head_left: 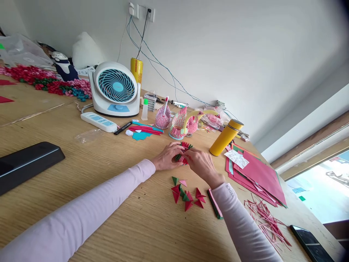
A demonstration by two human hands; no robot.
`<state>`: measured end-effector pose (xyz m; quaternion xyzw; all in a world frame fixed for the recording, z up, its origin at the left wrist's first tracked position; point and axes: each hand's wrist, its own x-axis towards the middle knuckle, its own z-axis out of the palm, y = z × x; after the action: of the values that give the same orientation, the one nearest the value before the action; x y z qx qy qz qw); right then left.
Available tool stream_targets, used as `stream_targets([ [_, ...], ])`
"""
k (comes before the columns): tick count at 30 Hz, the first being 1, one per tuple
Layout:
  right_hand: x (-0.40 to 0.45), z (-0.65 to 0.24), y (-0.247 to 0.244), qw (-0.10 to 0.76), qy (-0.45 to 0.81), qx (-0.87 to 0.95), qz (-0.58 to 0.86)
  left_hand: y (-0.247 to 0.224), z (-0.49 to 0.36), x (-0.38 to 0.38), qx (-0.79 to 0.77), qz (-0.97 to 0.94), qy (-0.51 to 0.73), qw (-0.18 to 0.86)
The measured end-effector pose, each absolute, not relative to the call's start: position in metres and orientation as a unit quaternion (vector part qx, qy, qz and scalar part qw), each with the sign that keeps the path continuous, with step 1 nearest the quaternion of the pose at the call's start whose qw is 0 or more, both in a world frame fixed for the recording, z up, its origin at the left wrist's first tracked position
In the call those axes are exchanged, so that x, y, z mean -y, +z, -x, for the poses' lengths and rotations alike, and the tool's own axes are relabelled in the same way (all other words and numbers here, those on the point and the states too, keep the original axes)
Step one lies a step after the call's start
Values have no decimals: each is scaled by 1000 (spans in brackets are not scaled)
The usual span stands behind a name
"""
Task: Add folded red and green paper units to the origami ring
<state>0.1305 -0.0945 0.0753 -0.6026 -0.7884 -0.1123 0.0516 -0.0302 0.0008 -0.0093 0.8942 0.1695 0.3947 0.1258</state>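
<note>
Between my two hands is a red and green folded-paper piece (pixel 185 146), ring-like and made of many small units. My left hand (pixel 168 157) grips its left side, with the thumb below and the fingers on top. On the right, my right hand (pixel 201 163) has its fingers pinched together at the piece's near right edge; whether a single unit is between them is hidden. Just in front of the hands lie several loose folded paper triangles (pixel 187 196) in red, green and pink. A stack of paper strips (pixel 215 204) sits beside my right forearm.
Behind my hands stand folded-paper swans (pixel 180 123) and a pink paper figure (pixel 163 117). A yellow bottle (pixel 226 137) stands right, near red paper sheets (pixel 261 171), shredded strips (pixel 268 220) and a phone (pixel 311 243). A fan (pixel 116 89) and power strip (pixel 98 122) are left.
</note>
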Motion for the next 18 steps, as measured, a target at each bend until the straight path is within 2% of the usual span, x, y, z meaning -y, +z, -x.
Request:
stream_targets([
  [4,88,-128,88,-58,-156,822,544,-8,31,1,-167,-894,392,135],
  [8,82,-127,98,-133,-199,855,461,-10,30,0,-167,-896,391,132],
  [18,83,-120,117,-215,-308,883,281,-10,32,-4,-152,-905,378,124],
])
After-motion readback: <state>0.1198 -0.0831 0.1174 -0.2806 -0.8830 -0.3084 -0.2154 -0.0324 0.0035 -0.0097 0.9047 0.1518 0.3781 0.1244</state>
